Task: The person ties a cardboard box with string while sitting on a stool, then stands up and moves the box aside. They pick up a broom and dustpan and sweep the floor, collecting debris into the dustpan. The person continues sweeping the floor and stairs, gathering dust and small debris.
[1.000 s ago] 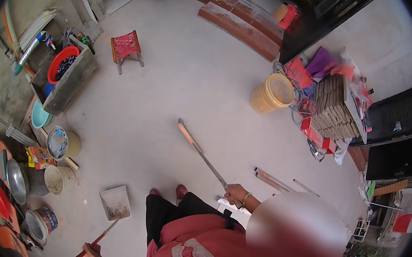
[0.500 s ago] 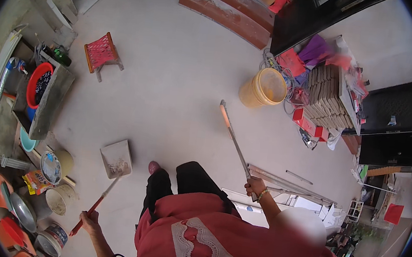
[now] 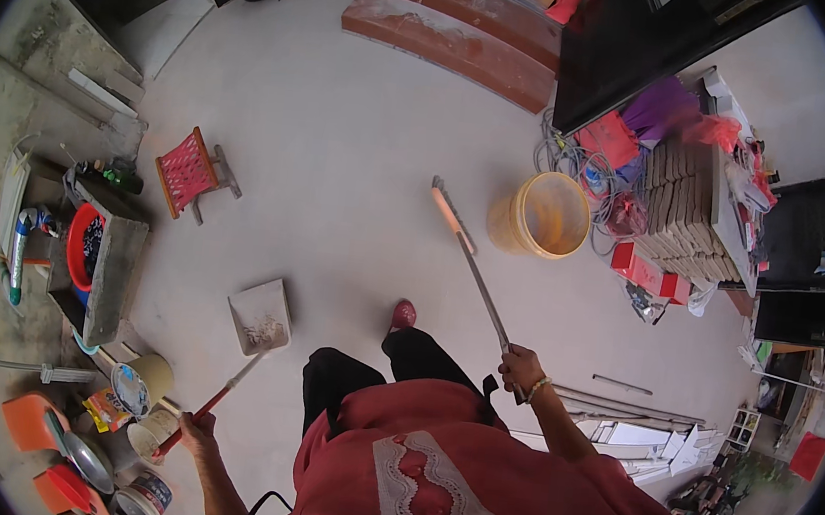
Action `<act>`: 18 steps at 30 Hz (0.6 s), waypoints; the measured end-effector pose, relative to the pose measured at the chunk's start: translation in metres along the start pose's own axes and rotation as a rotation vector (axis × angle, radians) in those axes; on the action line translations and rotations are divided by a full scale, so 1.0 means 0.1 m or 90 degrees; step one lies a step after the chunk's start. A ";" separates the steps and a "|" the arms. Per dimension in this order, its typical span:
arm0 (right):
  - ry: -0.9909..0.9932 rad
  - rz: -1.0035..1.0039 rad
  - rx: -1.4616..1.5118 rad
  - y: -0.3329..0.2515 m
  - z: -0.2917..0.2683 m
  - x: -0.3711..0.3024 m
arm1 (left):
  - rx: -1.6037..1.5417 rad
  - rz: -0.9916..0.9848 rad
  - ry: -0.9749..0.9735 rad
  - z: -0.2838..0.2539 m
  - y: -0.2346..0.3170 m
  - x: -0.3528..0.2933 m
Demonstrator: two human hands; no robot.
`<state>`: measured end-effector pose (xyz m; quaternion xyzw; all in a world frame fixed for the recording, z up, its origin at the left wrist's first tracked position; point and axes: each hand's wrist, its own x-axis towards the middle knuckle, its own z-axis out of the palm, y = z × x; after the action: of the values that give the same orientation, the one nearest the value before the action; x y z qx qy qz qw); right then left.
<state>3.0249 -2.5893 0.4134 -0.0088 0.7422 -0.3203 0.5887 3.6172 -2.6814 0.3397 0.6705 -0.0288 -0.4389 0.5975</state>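
Note:
My left hand point(image 3: 197, 432) is wrapped round the red end of a long dustpan handle. The pale dustpan point(image 3: 249, 306) at its far end rests on the floor, with grey debris inside. My right hand point(image 3: 521, 370) grips the long pole of a broom point(image 3: 482, 290). Its narrow orange head point(image 3: 448, 213) lies ahead of me, to the right of the dustpan and left of a yellow bucket point(image 3: 522, 219). The bristles are hard to make out at this distance.
A small red-seated stool point(image 3: 187, 174) stands ahead on the left. Along the left wall are a concrete sink point(image 3: 113, 266), buckets point(image 3: 153, 379) and basins. Stacked grey tiles point(image 3: 680, 200) and cables sit at right, and metal strips point(image 3: 618, 405) lie beside me. Red steps point(image 3: 445, 45) rise at the far end.
I have stepped forward, with my other foot now in front. The broom head has swung left relative to the bucket. Both hands keep their holds, and the dustpan moves along with me.

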 end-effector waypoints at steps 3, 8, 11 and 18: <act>-0.003 -0.017 -0.052 -0.63 -0.01 0.34 | -0.041 -0.021 -0.050 0.09 -0.08 0.05; -0.003 -0.047 -0.095 -1.60 0.05 0.99 | -0.036 -0.040 0.010 0.77 -0.12 -0.19; 0.003 -0.059 -0.131 -2.15 0.21 1.19 | -0.050 -0.050 0.028 0.90 -0.23 -0.07; 0.020 -0.081 -0.147 -3.03 0.43 1.30 | -0.050 -0.061 0.143 1.70 -0.19 -0.12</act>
<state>2.9122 -2.9011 0.4436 -0.1185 0.7811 -0.2691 0.5509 3.4948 -2.8013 0.3475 0.6919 0.0880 -0.3900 0.6011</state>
